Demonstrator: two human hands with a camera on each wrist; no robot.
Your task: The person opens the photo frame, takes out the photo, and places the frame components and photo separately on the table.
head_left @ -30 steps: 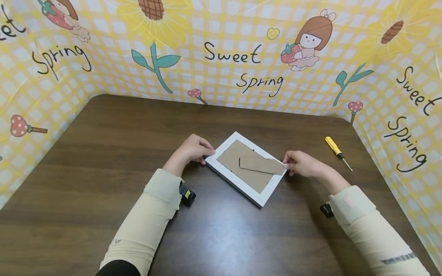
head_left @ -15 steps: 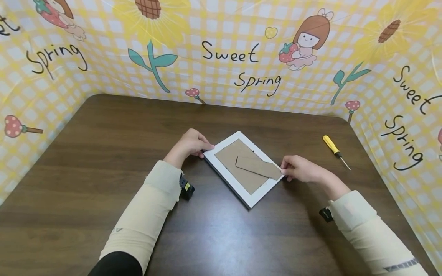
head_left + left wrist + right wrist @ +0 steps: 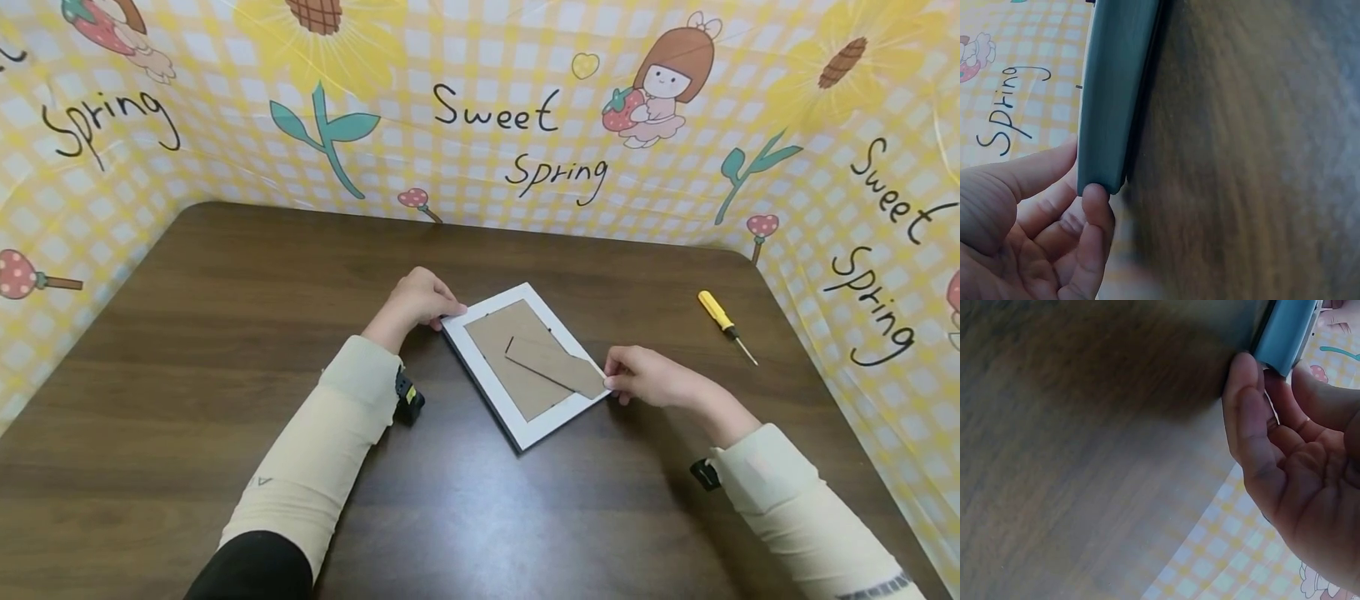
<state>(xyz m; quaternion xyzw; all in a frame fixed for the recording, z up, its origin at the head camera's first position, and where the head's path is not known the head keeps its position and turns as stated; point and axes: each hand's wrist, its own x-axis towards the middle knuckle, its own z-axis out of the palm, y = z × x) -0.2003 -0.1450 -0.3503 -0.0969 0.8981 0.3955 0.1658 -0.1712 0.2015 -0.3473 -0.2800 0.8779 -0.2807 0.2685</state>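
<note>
A picture frame (image 3: 491,379) lies back side up in the middle of the head view, turned cornerwise. Its border is white, its backing (image 3: 495,333) is brown board, and a brown stand flap (image 3: 581,375) reaches over the right corner. My left hand (image 3: 420,298) pinches the left corner between thumb and fingers. At the opposite corner, my right hand (image 3: 645,377) pinches the frame by the flap's end. Both wrist views show the frame's blue-green side edge (image 3: 1116,94), with the left fingers curled under its end; in the right wrist view the fingertips (image 3: 1244,369) meet the same coloured edge (image 3: 1285,337).
A screwdriver (image 3: 726,325) with a yellow handle lies on the brown table (image 3: 247,333) to the right, beyond my right hand. A yellow-and-white checked cloth (image 3: 480,58) with printed flowers and lettering rises behind the table and along both sides.
Between my two hands the frame has turned clockwise, its near corner swinging left. My left hand has moved away from me, and my right hand has come slightly nearer.
</note>
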